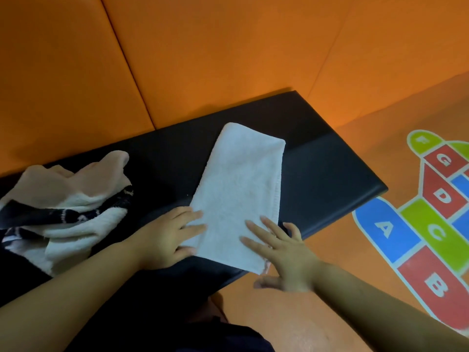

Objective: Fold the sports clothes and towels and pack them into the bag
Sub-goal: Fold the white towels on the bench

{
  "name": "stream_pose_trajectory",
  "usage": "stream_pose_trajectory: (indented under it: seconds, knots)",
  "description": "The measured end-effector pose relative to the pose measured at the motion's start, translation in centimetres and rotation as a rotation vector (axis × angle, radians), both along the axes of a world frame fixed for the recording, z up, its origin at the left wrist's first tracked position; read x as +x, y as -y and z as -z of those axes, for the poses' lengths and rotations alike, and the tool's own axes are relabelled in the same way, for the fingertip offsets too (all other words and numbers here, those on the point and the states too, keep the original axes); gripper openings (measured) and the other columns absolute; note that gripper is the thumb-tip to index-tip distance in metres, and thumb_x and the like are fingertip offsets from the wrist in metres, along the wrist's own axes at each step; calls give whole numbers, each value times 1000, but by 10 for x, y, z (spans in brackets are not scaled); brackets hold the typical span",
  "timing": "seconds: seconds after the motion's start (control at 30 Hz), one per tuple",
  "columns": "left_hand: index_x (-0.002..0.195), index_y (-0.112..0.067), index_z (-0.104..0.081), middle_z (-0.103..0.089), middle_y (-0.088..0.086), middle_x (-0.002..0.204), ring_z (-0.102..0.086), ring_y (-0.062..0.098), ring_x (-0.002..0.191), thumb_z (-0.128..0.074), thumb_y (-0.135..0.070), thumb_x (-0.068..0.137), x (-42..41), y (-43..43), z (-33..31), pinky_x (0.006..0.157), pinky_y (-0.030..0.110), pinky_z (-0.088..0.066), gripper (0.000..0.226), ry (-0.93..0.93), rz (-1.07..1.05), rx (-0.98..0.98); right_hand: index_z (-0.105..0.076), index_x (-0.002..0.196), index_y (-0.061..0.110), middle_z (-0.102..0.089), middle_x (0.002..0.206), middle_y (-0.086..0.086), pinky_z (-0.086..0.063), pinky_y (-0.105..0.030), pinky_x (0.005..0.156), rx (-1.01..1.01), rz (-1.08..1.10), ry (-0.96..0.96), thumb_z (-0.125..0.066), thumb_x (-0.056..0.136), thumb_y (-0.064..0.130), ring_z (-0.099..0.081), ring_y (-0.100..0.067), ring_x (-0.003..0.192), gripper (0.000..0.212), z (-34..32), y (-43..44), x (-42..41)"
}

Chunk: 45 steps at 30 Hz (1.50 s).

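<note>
**Inspector:** Where is the towel?

**Operator:** The towel (pixel 241 189) is white and folded into a long strip. It lies flat on the bench (pixel 330 174). Its near end reaches the bench's front edge, and its far end points toward the back.

**Inspector:** What is the left hand doing?

**Operator:** The left hand (pixel 167 237) rests palm down on the strip's near left edge. Its fingers (pixel 195 214) are straight and close together, and the tips lie on the cloth. The thumb lies beside the near left corner. Nothing is pinched.

**Inspector:** And the right hand?

**Operator:** The right hand (pixel 281 252) lies palm down on the near right part of the strip. Its fingers (pixel 256 228) are straight and spread apart. The little finger extends past the towel's right edge onto the bench. The thumb hangs off the bench's front edge. It grips nothing.

**Inspector:** What else is on the bench?

**Operator:** A crumpled pile (pixel 68 199) sits at the left end, apart from the towel. It holds pale cloth and a black-and-white garment.

**Inspector:** What surrounds the bench?

**Operator:** Orange wall pads (pixel 228 59) stand behind it. The orange floor (pixel 368 153) to the right carries a lettered hopscotch (pixel 436 219).
</note>
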State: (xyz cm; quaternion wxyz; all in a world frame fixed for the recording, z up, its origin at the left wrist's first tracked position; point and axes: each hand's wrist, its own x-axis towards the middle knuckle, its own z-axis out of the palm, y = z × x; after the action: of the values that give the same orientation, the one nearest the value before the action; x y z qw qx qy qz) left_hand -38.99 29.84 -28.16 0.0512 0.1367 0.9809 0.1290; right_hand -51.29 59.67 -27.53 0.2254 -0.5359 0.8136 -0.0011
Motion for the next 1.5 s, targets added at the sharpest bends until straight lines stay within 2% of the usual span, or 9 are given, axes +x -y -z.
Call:
stream_pose_trajectory:
  seconds: [0.1,0.3,0.67,0.8,0.93,1.03,1.2,1.27,1.5]
  knots:
    - [133,-15,-55,-47,11,142,-39,28,133,-43,-65,82,12,-3,2,107,43,-33,72,32,94,-117,10,147,47,19,158,13,9,-54,111,-21,-38,-79,-50,72,75,22,-23,144,100,13,-9,2]
    - [126,-12,-60,-61,13,126,-56,35,117,-43,-69,75,14,-10,6,98,43,-44,78,19,97,-172,-32,145,38,-30,155,4,-36,-60,96,-169,-24,-204,-81,65,45,-33,-29,140,94,20,-6,2]
    - [91,-16,-72,-69,-2,89,-64,20,74,-50,-27,71,27,-24,-4,70,30,-50,32,-122,87,-24,-55,125,24,-61,131,5,-49,-46,87,-339,17,-80,-58,85,38,-58,-24,120,42,6,-9,7]
    - [62,-24,-48,-43,-4,53,-40,13,50,-49,-25,70,22,-24,-29,57,25,-34,9,58,-55,121,-61,115,24,-68,104,8,-48,-34,79,-341,80,67,-62,82,30,-64,-17,85,33,-9,-9,9]
    - [67,-15,-51,-50,3,59,-40,7,51,-59,-24,79,11,-18,-51,54,27,-32,17,277,-339,458,-49,123,42,-65,110,18,-51,-28,86,-254,359,483,-74,70,50,-61,-3,98,59,-30,-11,5]
    - [68,-4,-52,-47,-3,59,-42,5,54,-59,-35,76,-6,-14,-64,55,22,-36,33,233,-462,685,-51,124,40,-63,117,16,-50,-28,91,-379,491,711,-85,64,30,-61,-8,105,69,-47,-7,-5]
    - [89,11,-58,-65,18,83,-62,23,73,-52,-31,95,-47,-14,-71,71,33,-49,42,213,-695,978,-68,90,21,-70,86,-4,-55,-43,77,-615,783,695,-69,84,20,-66,-19,78,6,-53,18,-34]
    - [106,-2,-64,-71,9,99,-69,21,91,-49,-38,95,-60,-12,-73,81,36,-54,40,311,-734,1158,-68,97,22,-73,92,5,-55,-35,81,-677,904,736,-64,90,18,-70,-11,84,9,-50,30,-47]
    - [101,-21,-63,-71,-4,100,-69,14,95,-62,-28,90,-80,-10,-47,82,35,-56,13,358,-838,1002,-63,105,22,-72,97,3,-57,-39,83,-656,1080,747,-61,92,23,-71,-16,87,13,-31,58,-79]
